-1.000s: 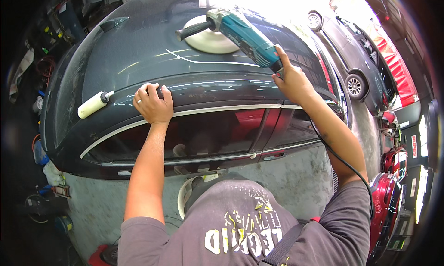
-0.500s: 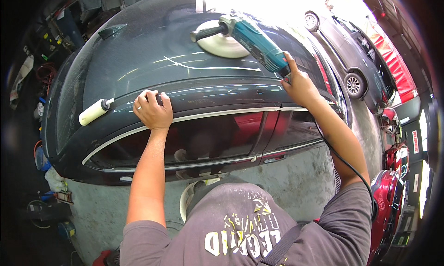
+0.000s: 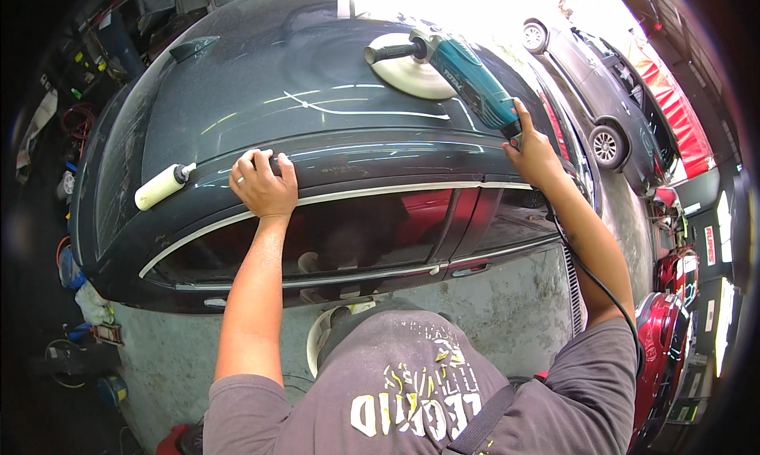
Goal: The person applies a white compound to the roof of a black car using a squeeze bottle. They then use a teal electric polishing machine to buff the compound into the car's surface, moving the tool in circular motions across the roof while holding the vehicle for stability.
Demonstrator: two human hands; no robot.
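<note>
Right hand (image 3: 534, 148) is wrapped round the back end of a teal-and-black polisher (image 3: 475, 81), pale round pad (image 3: 405, 68) on the glossy dark car roof (image 3: 229, 98). Left hand (image 3: 264, 184) just rests on the roof edge, fingers loosely apart. Cream plastic squeeze bottle (image 3: 161, 189) lies in the way left of it. Rubbery black cord (image 3: 590, 274) hangs by the right forearm, gray car (image 3: 582, 75) parked off right.

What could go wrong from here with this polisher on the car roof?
Only the right grip holds the polisher; with its side handle free, it could twist if running. The bottle lies on its side near the edge of the roof, so a bump might roll it off.
</note>
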